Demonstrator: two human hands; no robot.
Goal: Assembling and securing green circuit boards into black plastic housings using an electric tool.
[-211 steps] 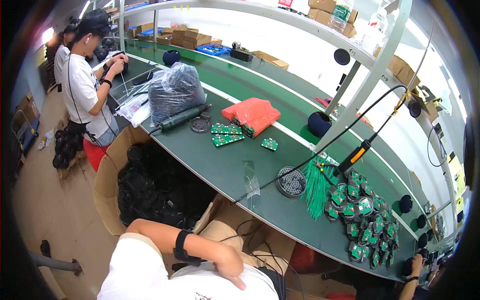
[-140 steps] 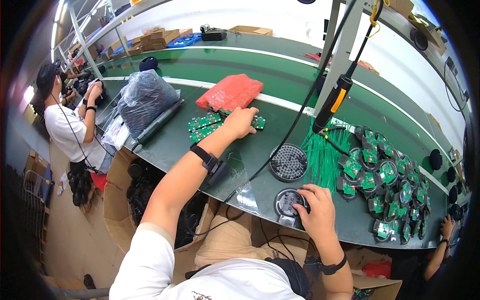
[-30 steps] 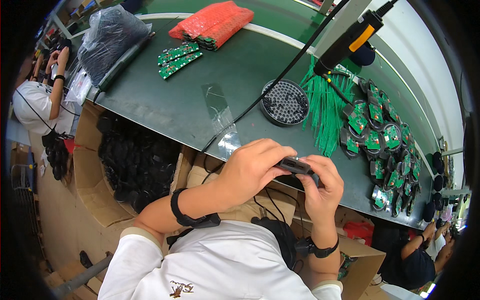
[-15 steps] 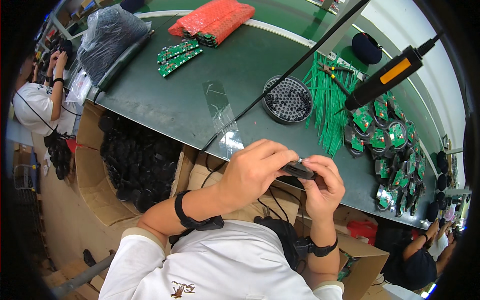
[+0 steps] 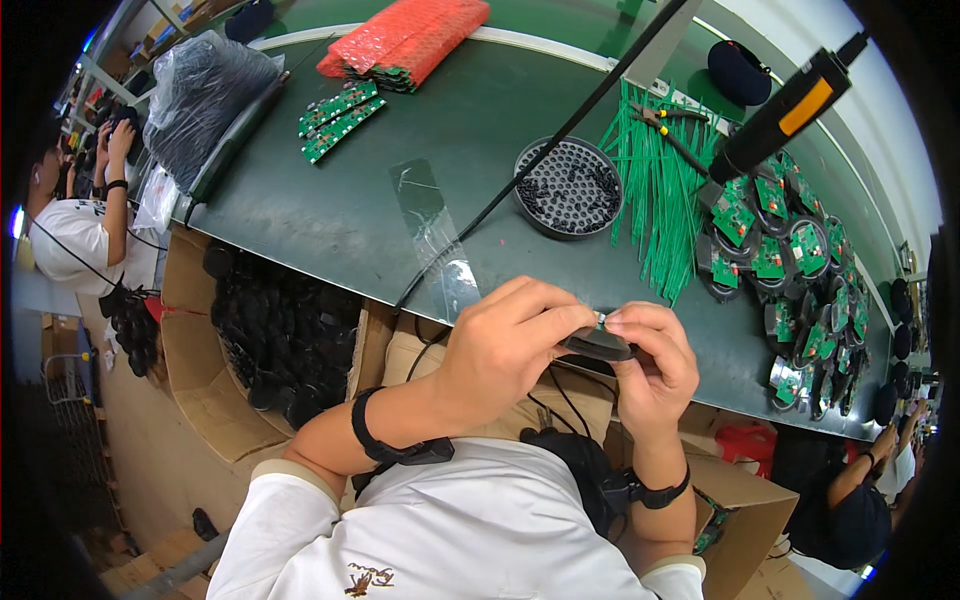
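Both hands hold a dark, rounded plastic part (image 5: pixel 598 346) just beyond the bench's near edge. From its left side, my left hand (image 5: pixel 512 335) pinches it with thumb and forefinger. My right hand (image 5: pixel 657 362) grips the right end, thumb below and fingers above. Between the fingertips on top shows a small pale, shiny piece (image 5: pixel 600 320), too small to name. Fingers cover much of the dark part. Beyond the hands stands a round grey dish (image 5: pixel 566 236) with many tiny black pieces in it.
Thin green strips (image 5: pixel 655 235) and pliers (image 5: pixel 672 130) lie right of the dish. An electric screwdriver (image 5: pixel 785 115) hangs above round black parts with green boards (image 5: pixel 770 262). Farther left are loose boards (image 5: pixel 342 122) and red bubble wrap (image 5: pixel 405 40). A carton (image 5: pixel 200 385) holds black parts.
The view has shifted slightly, so the bench things sit a little differently in the picture. Both hands keep their hold on the dark part, which is tilted slightly differently.
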